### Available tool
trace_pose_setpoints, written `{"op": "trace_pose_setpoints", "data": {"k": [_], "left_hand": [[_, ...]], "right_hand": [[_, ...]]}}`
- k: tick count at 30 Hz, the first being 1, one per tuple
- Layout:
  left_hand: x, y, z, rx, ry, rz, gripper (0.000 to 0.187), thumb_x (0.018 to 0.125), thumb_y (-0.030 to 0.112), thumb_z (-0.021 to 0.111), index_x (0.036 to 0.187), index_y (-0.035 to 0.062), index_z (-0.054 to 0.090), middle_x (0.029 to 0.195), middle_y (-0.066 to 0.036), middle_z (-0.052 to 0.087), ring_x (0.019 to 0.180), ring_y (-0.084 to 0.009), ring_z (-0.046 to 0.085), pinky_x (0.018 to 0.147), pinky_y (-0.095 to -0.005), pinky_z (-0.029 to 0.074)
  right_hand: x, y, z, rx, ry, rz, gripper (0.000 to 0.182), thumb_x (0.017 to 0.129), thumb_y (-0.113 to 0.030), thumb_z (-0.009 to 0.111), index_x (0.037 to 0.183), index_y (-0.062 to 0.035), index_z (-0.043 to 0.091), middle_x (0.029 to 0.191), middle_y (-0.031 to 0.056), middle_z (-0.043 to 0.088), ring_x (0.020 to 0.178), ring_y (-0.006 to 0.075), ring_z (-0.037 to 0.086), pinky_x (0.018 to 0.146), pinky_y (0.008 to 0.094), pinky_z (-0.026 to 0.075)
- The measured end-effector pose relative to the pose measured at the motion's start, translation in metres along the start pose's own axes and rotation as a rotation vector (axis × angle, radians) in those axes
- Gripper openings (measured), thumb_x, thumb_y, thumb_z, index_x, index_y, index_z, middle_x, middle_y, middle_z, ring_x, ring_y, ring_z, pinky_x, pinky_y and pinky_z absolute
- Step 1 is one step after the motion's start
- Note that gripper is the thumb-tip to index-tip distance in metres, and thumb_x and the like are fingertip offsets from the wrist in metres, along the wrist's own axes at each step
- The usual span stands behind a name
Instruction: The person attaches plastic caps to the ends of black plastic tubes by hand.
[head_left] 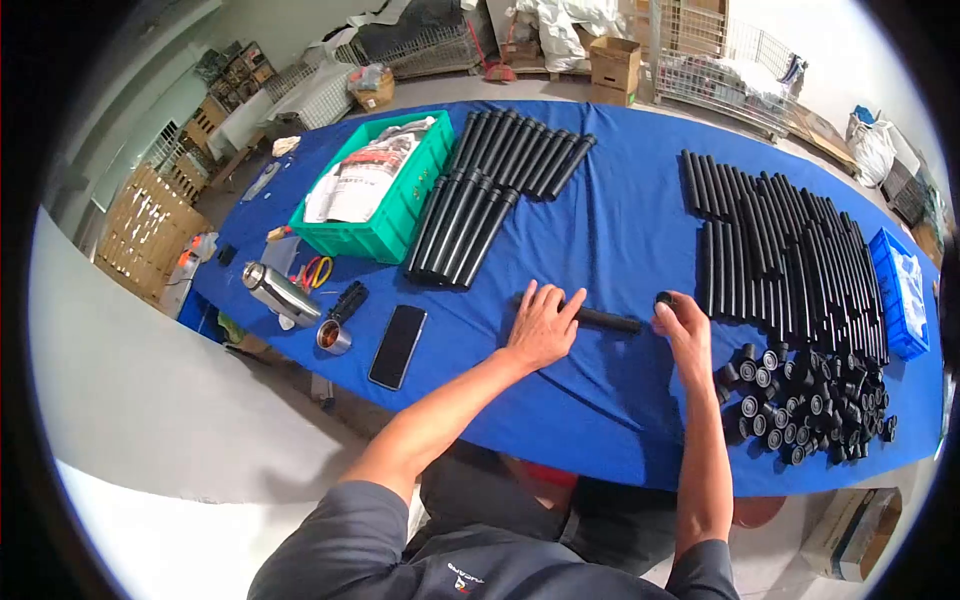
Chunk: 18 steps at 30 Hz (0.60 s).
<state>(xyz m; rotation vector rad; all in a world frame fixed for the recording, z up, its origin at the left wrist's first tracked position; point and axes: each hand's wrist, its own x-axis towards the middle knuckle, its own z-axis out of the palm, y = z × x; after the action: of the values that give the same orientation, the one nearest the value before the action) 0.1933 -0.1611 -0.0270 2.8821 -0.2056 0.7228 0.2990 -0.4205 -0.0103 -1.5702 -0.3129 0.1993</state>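
Note:
My left hand (542,330) lies over one end of a black tube (608,321) on the blue cloth, its fingers bent around the tube and holding it down. The tube's other end points right, toward my right hand (688,335). A small black end cap (664,298) is pinched between the thumb and fingers of that hand, a short gap away from the tube. Many similar black caps (790,405) lie in a loose pile at the right front. Behind them are rows of plain black tubes (765,235).
Tubes with wider end pieces (465,225) lie beside a green crate (375,240) holding printed paper. At left are a steel thermos (280,292), a cup (333,337), pliers (316,271) and a phone (398,346). A blue bin (905,340) stands far right.

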Motion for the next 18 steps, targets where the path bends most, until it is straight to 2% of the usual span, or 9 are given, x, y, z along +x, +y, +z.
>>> {"op": "trace_pose_setpoints", "data": {"k": [1, 4, 7, 10, 11, 12, 14, 16, 18], "left_hand": [[0.0, -0.002, 0.003, 0.019, 0.077, 0.032, 0.053, 0.085, 0.018, 0.069, 0.136, 0.0083, 0.062, 0.104, -0.013, 0.056, 0.105, -0.0307, 0.057, 0.106, -0.056, 0.044], [-0.001, -0.005, 0.007, -0.053, 0.042, -0.004, 0.044, 0.081, 0.014, 0.068, 0.124, 0.005, 0.064, 0.102, -0.013, 0.058, 0.102, -0.0316, 0.058, 0.095, -0.0501, 0.047], [0.002, 0.001, 0.003, -0.021, 0.012, -0.073, 0.033, 0.078, 0.011, 0.067, 0.11, 0.0037, 0.063, 0.101, -0.013, 0.06, 0.1, -0.032, 0.059, 0.086, -0.048, 0.047], [0.002, 0.0, 0.003, -0.003, 0.051, -0.097, 0.027, 0.078, 0.011, 0.067, 0.103, 0.0032, 0.061, 0.101, -0.014, 0.061, 0.099, -0.0327, 0.06, 0.087, -0.0487, 0.047], [0.0, -0.004, 0.002, -0.036, 0.063, -0.089, 0.027, 0.077, 0.009, 0.067, 0.103, 0.002, 0.06, 0.1, -0.015, 0.06, 0.094, -0.0352, 0.062, 0.084, -0.049, 0.049], [-0.003, -0.003, -0.006, -0.087, 0.055, -0.093, 0.027, 0.078, 0.007, 0.067, 0.103, 0.0016, 0.06, 0.099, -0.016, 0.06, 0.092, -0.0358, 0.062, 0.082, -0.0485, 0.05], [-0.016, 0.01, -0.03, -0.187, 0.035, -0.122, 0.027, 0.078, 0.004, 0.067, 0.103, 0.0008, 0.06, 0.098, -0.017, 0.06, 0.089, -0.037, 0.063, 0.079, -0.0475, 0.053], [-0.031, 0.032, -0.059, -0.259, 0.067, -0.104, 0.025, 0.08, 0.0, 0.071, 0.103, 0.0002, 0.063, 0.098, -0.018, 0.063, 0.087, -0.0354, 0.067, 0.077, -0.041, 0.056], [-0.046, 0.059, -0.094, -0.379, -0.015, -0.141, 0.026, 0.08, 0.0, 0.074, 0.104, -0.0004, 0.064, 0.098, -0.015, 0.064, 0.087, -0.03, 0.069, 0.077, -0.038, 0.057]], "right_hand": [[0.004, 0.008, 0.009, 0.085, -0.009, 0.029, 0.038, 0.098, -0.021, 0.072, 0.125, 0.0052, 0.064, 0.103, 0.0082, 0.069, 0.088, 0.015, 0.068, 0.08, 0.0305, 0.058], [0.007, 0.023, 0.017, 0.162, 0.037, 0.046, 0.033, 0.094, -0.01, 0.076, 0.12, 0.0035, 0.06, 0.099, 0.0078, 0.065, 0.085, 0.0145, 0.066, 0.079, 0.029, 0.058], [0.006, 0.027, 0.01, 0.226, 0.016, -0.08, 0.036, 0.092, -0.009, 0.079, 0.12, 0.0014, 0.058, 0.094, 0.0059, 0.063, 0.079, 0.014, 0.064, 0.075, 0.0276, 0.055], [0.004, 0.011, 0.01, -0.003, 0.104, -0.014, 0.038, 0.09, -0.009, 0.08, 0.122, -0.0012, 0.06, 0.095, 0.0082, 0.063, 0.081, 0.0136, 0.063, 0.074, 0.0293, 0.055], [0.005, 0.027, 0.009, -0.204, 0.103, -0.207, 0.04, 0.089, -0.011, 0.08, 0.124, -0.0038, 0.062, 0.099, 0.0122, 0.063, 0.079, 0.0172, 0.064, 0.073, 0.0323, 0.055], [-0.003, 0.013, 0.01, -0.314, 0.069, -0.278, 0.043, 0.086, -0.012, 0.081, 0.124, -0.0042, 0.064, 0.105, 0.0157, 0.062, 0.088, 0.0255, 0.067, 0.079, 0.0374, 0.056], [-0.009, 0.017, 0.012, -0.626, 0.073, -0.525, 0.04, 0.086, -0.007, 0.075, 0.125, -0.0066, 0.066, 0.109, 0.0168, 0.06, 0.099, 0.0329, 0.064, 0.085, 0.0427, 0.054], [-0.011, 0.014, 0.01, -0.808, 0.079, -0.507, 0.04, 0.086, -0.003, 0.069, 0.125, -0.0087, 0.068, 0.11, 0.0168, 0.06, 0.102, 0.0344, 0.061, 0.087, 0.0447, 0.053], [-0.014, 0.017, 0.015, -0.891, 0.057, -0.512, 0.041, 0.086, -0.001, 0.06, 0.124, -0.012, 0.072, 0.11, 0.0166, 0.06, 0.099, 0.0338, 0.059, 0.087, 0.0444, 0.051]]}}
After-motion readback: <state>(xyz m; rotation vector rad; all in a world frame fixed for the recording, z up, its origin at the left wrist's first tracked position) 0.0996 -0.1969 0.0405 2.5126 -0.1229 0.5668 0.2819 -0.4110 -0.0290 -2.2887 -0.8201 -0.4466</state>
